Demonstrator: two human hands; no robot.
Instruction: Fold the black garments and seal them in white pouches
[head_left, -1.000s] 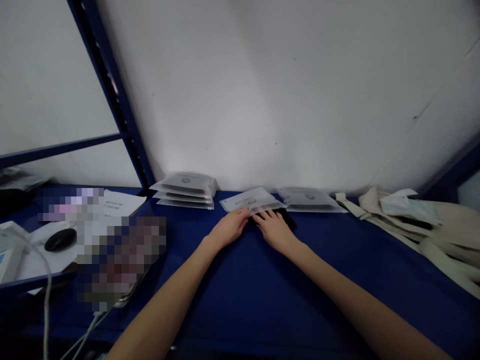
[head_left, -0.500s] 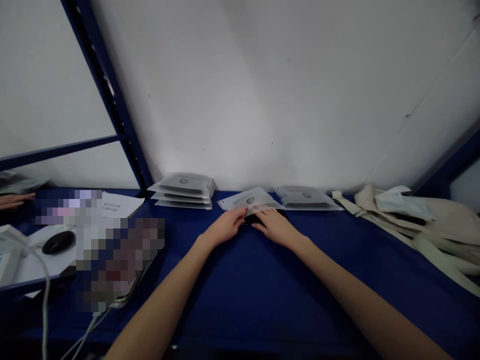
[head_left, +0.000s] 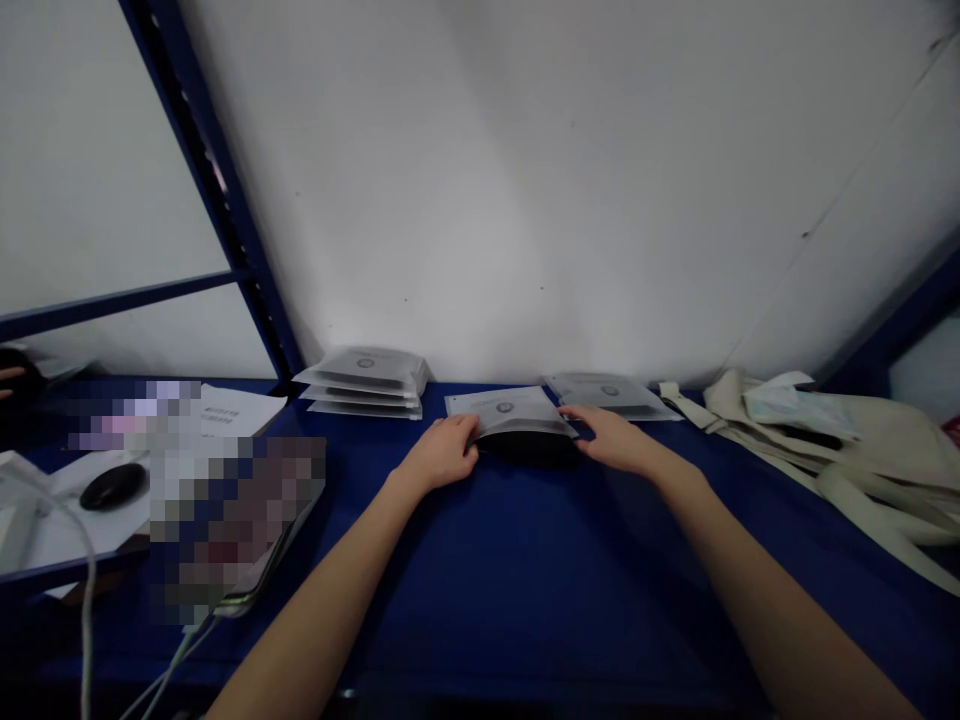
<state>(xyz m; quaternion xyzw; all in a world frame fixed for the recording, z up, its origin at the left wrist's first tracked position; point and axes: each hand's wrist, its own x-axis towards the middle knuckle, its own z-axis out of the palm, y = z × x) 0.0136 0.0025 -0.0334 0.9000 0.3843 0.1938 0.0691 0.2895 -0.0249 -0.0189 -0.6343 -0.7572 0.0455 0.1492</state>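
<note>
A frosted plastic zip bag [head_left: 517, 407] with a round dark logo lies on the blue table in front of me. From its near opening bulges a soft black item [head_left: 529, 447], mostly covered by the bag; its kind is unclear. My left hand [head_left: 442, 450] is closed on the bag's left edge, thumb toward the opening. On the opposite side, my right hand [head_left: 619, 438] holds the right edge near the opening between thumb and fingers. A stack of several filled frosted bags [head_left: 365, 383] sits behind to the left. Another filled bag [head_left: 611, 396] lies behind to the right.
Beige cloth straps and fabric [head_left: 885, 440] are heaped at the right. On the left are papers [head_left: 244, 405], a black computer mouse [head_left: 114, 486], a blurred-out device and white cables [head_left: 90, 590]. Another person's hand [head_left: 9, 380] shows at the far left edge. A white wall [head_left: 525, 200] stands behind.
My right hand has moved from the bag's opening out to its right edge. The bag now lies straighter, with more of the black item showing at its mouth. My left hand shifted slightly left.
</note>
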